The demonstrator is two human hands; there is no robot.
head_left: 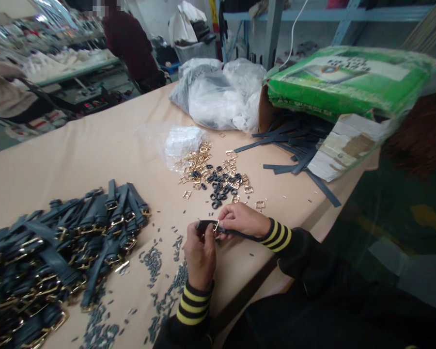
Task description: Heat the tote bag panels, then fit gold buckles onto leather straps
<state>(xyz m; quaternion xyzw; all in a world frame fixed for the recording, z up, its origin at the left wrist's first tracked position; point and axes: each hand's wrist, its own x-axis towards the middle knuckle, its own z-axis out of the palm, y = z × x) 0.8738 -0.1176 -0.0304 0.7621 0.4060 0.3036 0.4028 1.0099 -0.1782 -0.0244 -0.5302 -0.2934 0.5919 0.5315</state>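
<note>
- Left hand, pinching one end of a dark strap between thumb and fingers.
- Right hand, gripping the same strap at a gold buckle; the strap runs on beneath this hand toward its cuff.
- Strap and buckle are between the two hands, near the edge of a tan table.
- Just beyond the hands: dark loops among loose gold buckles.
- To the left: a heap of buckled straps, with small dark bits scattered beside it.
- Farther back: a plastic bag, and a green box above loose strips.
</note>
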